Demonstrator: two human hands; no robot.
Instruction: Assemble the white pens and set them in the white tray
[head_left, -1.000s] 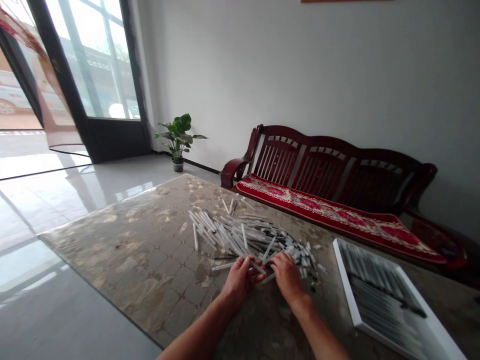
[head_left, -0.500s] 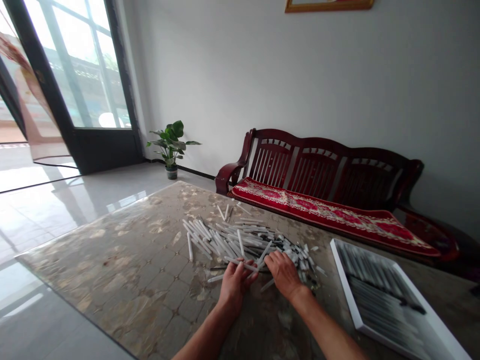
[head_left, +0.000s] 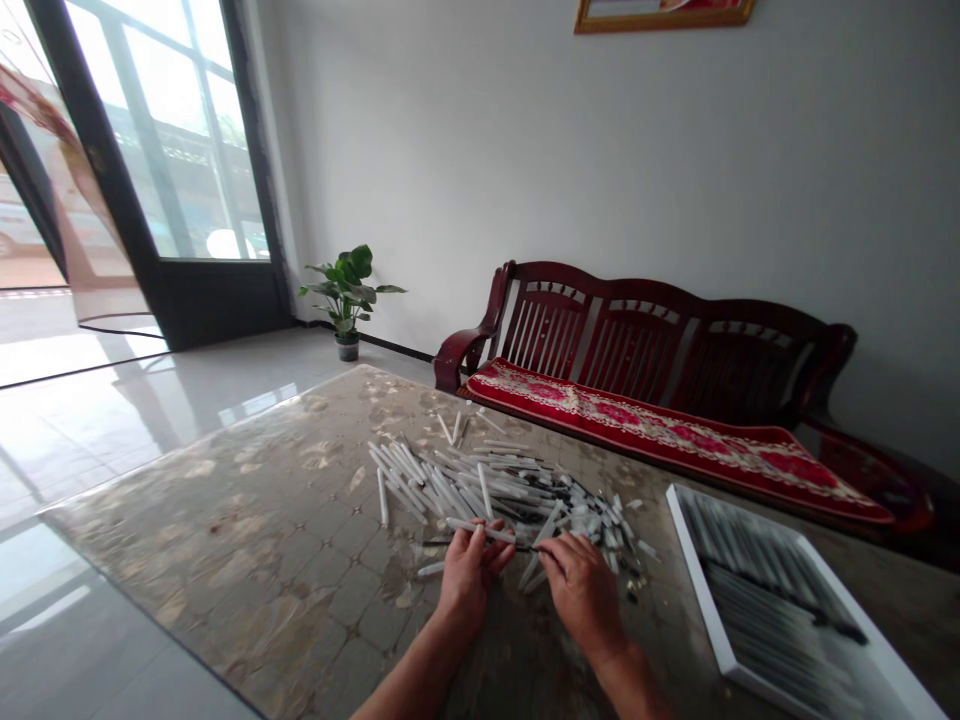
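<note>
My left hand (head_left: 469,575) is closed on a white pen barrel (head_left: 480,529), which lies nearly level across the fingertips. My right hand (head_left: 581,580) pinches a thin dark pen refill (head_left: 531,548) near the right end of that barrel. Whether the refill's tip touches the barrel cannot be made out. Just beyond both hands spreads a loose pile of white pen barrels (head_left: 427,480). At its right side lie small clear caps (head_left: 592,515) mixed with dark pieces.
A white tray (head_left: 701,610) at the right holds rows of dark-and-clear pens. The patterned table (head_left: 300,540) extends left. A dark red wooden bench (head_left: 555,310) with a red cloth stands behind the table, and a potted plant (head_left: 347,290) stands on the floor.
My right hand has drawn back from the pile and turned, with a dark refill now showing at its fingertips. My left hand stays about where it was, holding the barrel.
</note>
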